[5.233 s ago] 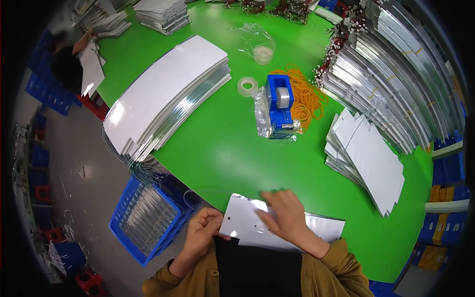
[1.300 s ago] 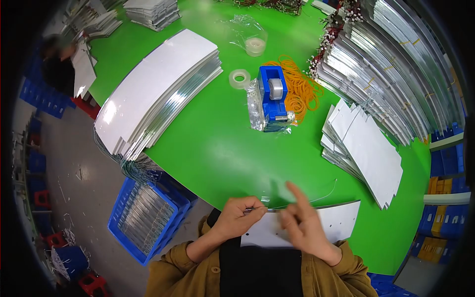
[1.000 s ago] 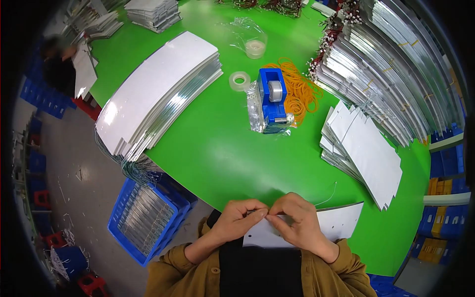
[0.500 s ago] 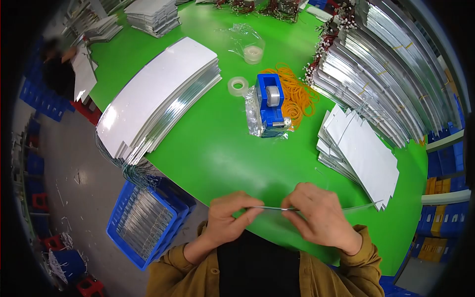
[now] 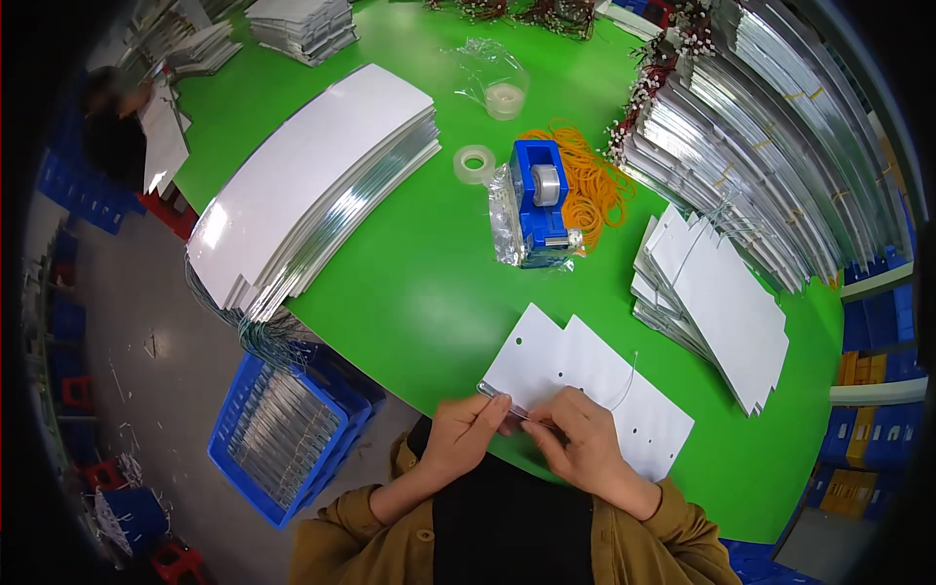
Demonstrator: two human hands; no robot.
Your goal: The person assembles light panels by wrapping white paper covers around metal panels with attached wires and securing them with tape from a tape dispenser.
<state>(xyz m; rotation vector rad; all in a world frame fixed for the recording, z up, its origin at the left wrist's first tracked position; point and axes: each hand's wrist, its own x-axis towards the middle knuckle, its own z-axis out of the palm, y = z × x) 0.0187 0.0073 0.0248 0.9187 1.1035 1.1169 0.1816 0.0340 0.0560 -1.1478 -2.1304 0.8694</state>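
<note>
A flat white panel (image 5: 585, 366) with small holes and a notched far edge lies tilted over the front of the green table. My left hand (image 5: 466, 429) is closed, thumb and fingers pinching the panel's near left corner, where a shiny clear strip (image 5: 499, 396) shows. My right hand (image 5: 577, 434) is closed at the near edge, its fingertips pinched close to the left ones and partly hiding the edge. A thin wire (image 5: 632, 375) curves up over the panel beside my right hand.
A blue tape dispenser (image 5: 539, 210), a tape roll (image 5: 475, 165) and orange rubber bands (image 5: 590, 185) sit mid-table. White panels (image 5: 312, 166) are stacked left, more panels (image 5: 721, 302) right. A blue crate (image 5: 283, 439) stands below the edge. Another person (image 5: 117, 127) is at far left.
The panel was seen edge-on between my hands; now its white face shows, turned up towards me. Both hands have come closer together, the right one moving left.
</note>
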